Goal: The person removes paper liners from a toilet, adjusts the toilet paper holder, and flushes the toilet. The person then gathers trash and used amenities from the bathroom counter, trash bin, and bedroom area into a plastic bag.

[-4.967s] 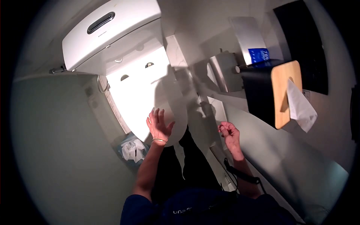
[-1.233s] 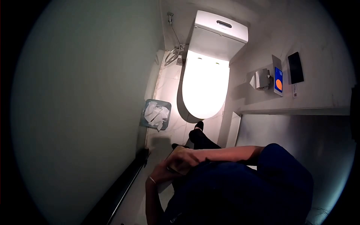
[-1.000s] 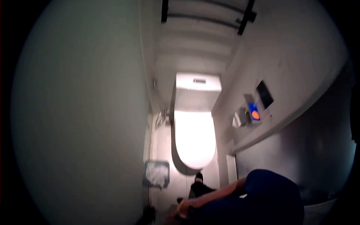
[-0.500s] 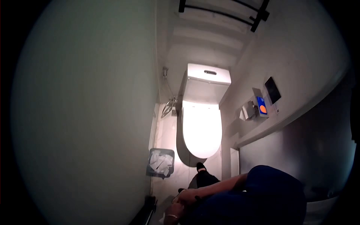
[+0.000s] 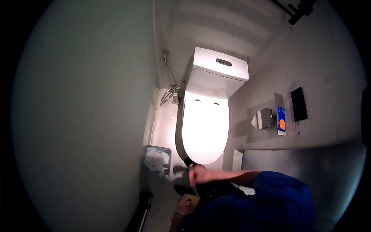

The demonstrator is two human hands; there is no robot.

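Observation:
My left hand [image 5: 184, 208], with a band at its wrist, is low in the view and closed around a tan, box-like pack [image 5: 189, 199] with a dark oval mark on its face. Just above it, my right hand [image 5: 198, 174] is closed and smeared by motion, close to the front of the toilet [image 5: 206, 127]. A thin pale strip [image 5: 196, 191] shows between my right hand and the pack; what the right fingers grip cannot be made out. The toilet's white lid is down and brightly lit.
A grey bin [image 5: 169, 150] with crumpled white paper [image 5: 156, 159] stands left of the toilet. A hose sprayer [image 5: 166, 56] hangs on the back wall. On the right are a metal paper holder [image 5: 264, 118], a blue-and-orange card [image 5: 281, 120] and a black panel [image 5: 298, 104]. A greenish panel [image 5: 85, 108] fills the left.
My right hand has lifted up and away from my left hand, which exposes the tan pack. The view has shifted, bringing the toilet nearer and the towel rail mostly out of sight.

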